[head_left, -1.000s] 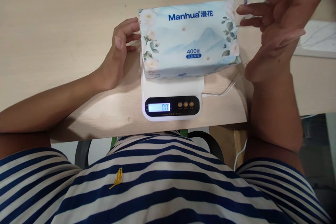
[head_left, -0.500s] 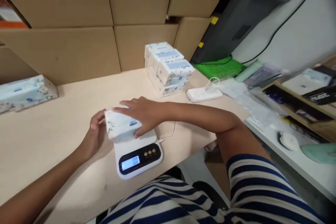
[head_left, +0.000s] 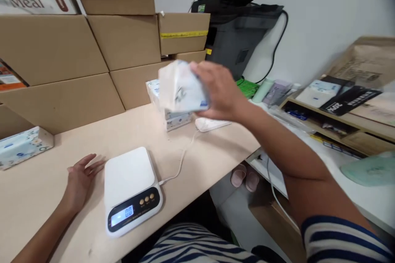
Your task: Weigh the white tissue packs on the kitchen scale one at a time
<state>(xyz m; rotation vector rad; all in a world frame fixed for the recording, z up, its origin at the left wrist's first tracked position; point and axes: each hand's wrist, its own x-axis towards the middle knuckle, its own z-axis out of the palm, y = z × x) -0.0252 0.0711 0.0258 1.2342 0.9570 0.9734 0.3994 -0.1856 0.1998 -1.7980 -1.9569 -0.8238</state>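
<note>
A white tissue pack (head_left: 182, 88) with a blue print is up in the air, gripped at its right side by my right hand (head_left: 220, 90). Behind it, partly covered, stands a stack of similar tissue packs (head_left: 179, 121) on the table. The white digital scale (head_left: 129, 174) lies flat with nothing on its platform, and its lit display reads 0.0. My left hand (head_left: 82, 178) rests on the table just left of the scale, fingers apart and holding nothing.
Another tissue pack (head_left: 26, 146) lies at the table's left. Cardboard boxes (head_left: 61, 98) line the back, beside a dark printer (head_left: 237, 28). A white power strip (head_left: 210, 124) and a cable (head_left: 182, 158) lie right of the scale. A side shelf (head_left: 321, 119) holds assorted items.
My right hand has lifted the tissue pack off the scale and carried it up and right, towards the stack. My left hand has come away from the pack. The view has tilted upward.
</note>
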